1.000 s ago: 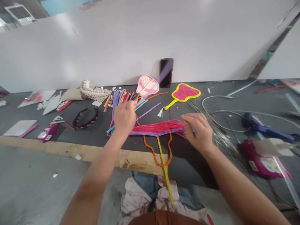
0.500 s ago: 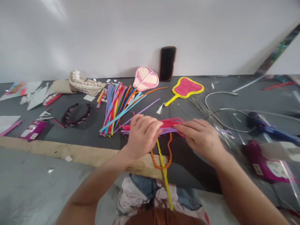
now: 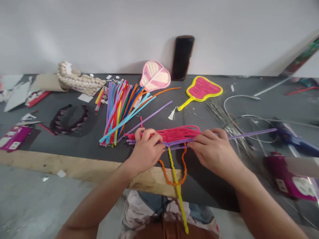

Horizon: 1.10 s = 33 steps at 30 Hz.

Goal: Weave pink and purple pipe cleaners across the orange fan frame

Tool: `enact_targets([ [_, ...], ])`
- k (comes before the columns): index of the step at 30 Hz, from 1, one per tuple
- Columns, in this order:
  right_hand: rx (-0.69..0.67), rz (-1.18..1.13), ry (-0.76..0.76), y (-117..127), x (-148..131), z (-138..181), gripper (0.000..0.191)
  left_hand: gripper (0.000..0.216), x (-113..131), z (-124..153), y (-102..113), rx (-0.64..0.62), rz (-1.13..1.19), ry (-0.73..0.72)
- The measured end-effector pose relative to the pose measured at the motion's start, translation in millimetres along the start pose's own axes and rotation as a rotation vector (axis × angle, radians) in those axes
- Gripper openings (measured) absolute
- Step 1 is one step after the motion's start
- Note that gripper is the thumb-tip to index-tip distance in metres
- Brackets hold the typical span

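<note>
Between my hands lies a flat craft piece made of pink pipe cleaners (image 3: 178, 133) with purple pipe cleaners (image 3: 175, 144) along its near edge. My left hand (image 3: 147, 149) grips its left part with curled fingers. My right hand (image 3: 214, 146) pinches the purple strands at the right end, and one long purple pipe cleaner (image 3: 251, 133) sticks out past it to the right. From the piece hang a twisted yellow stem (image 3: 179, 196) and an orange twisted loop (image 3: 167, 178), reaching over the table's near edge towards my lap.
A bundle of coloured pipe cleaners (image 3: 122, 116) lies left of my hands. Behind stand a pink-and-cream fan shape (image 3: 155, 76), a phone (image 3: 183, 58) and a yellow-edged pink fan (image 3: 204, 89). Thin wires (image 3: 220, 114), a blue glue gun (image 3: 290, 134) and a dark headband (image 3: 69, 121) flank them.
My hands have spread slightly apart, showing more of the pink and purple strands. The long purple pipe cleaner now reaches farther out to the right. The view has shifted a little.
</note>
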State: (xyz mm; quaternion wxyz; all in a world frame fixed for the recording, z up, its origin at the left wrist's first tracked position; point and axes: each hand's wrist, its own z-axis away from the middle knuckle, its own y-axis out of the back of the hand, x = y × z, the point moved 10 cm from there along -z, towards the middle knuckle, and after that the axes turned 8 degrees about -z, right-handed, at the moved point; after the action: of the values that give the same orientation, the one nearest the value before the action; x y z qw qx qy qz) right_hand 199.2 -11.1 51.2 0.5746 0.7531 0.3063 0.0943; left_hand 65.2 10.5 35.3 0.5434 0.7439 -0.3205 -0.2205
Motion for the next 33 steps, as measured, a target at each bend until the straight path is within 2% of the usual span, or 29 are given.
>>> enact_targets([
  [10,0.021,-0.063,-0.027,-17.9,-14.2,-6.2,0.017,0.014,4.0,-0.2,-0.4,-0.026,-0.023,-0.017],
  [17,0.08,-0.086,-0.017,-14.4,-24.2,-9.5,0.015,0.016,15.2,3.7,-8.0,-0.021,-0.212,-0.073],
  [21,-0.015,-0.157,0.117,-29.1,-47.8,-9.0,0.018,0.022,13.1,3.5,-7.8,-0.019,-0.231,-0.067],
  [24,-0.058,-0.155,0.153,-37.7,-53.9,-7.0,0.018,0.024,5.4,2.8,-5.4,-0.038,-0.208,-0.034],
  [28,-0.069,-0.145,0.159,-40.0,-52.9,-5.4,0.016,0.022,-7.5,5.6,8.0,-0.01,-0.279,0.031],
  [33,-0.076,-0.149,0.165,-41.2,-52.8,-4.0,0.018,0.018,-37.8,24.9,40.0,0.059,-0.417,0.169],
])
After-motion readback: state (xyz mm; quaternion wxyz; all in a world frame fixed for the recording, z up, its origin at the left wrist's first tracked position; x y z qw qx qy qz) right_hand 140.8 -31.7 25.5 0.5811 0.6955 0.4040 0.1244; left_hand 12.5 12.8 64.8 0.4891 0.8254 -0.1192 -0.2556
